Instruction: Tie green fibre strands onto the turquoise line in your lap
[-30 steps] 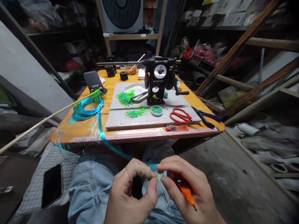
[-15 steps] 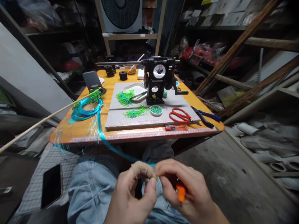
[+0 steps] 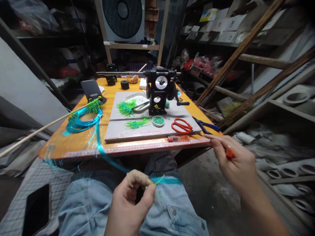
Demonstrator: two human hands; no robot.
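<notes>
Over my lap, my left hand (image 3: 133, 200) is closed in a pinch, with a tan wrap around its index finger. A thin green strand (image 3: 160, 179) sticks out of that pinch. To the right, by the table's front corner, my right hand (image 3: 235, 164) is closed around a small orange tool (image 3: 229, 153), mostly hidden in the palm. Its thumb and index finger are together near the blue-handled pliers (image 3: 205, 125); whether they pinch a thread I cannot tell. Shiny blue fibre (image 3: 169, 180) lies across my thigh behind the left hand.
The wooden table (image 3: 56, 141) bears a black hand-crank winder (image 3: 157, 93), red scissors (image 3: 183, 126), a dish of green beads (image 3: 158, 121), green bristly bunches (image 3: 126, 108) and a blue fibre coil (image 3: 83, 123). A long stick (image 3: 36, 132) juts out left. A phone (image 3: 36, 209) lies at lower left.
My right hand has parted from the left and moved right and up towards the table corner, still with the orange tool. My left hand keeps its pinch, and the green strand now shows.
</notes>
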